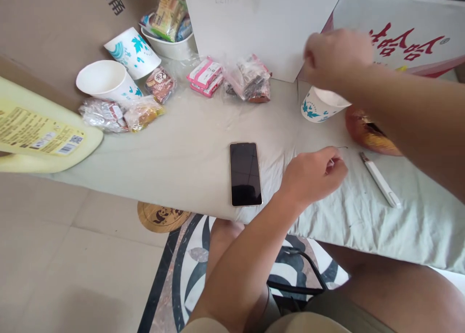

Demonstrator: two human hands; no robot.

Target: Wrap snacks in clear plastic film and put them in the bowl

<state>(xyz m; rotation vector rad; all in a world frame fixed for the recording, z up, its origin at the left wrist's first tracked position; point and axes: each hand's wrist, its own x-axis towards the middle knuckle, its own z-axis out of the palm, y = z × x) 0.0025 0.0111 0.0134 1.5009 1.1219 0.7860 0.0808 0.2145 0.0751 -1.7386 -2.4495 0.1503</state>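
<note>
My left hand is closed in a pinch low over the cloth, right of a black phone. A thin dark strand sticks out at its fingertips; a small whitish bit shows between the fingers. Raised above a paper cup with blue leaf prints, my right hand is closed and slightly blurred. What it holds, if anything, cannot be made out. Under the right forearm lies a rounded reddish-gold object, partly hidden. Beside it is a slim white tool with a dark tip.
Two paper cups, wrapped snacks, pink packets and a plastic bag stand along the back. A white tub holds more packets. A yellow bottle lies at left. Boxes form the rear edge.
</note>
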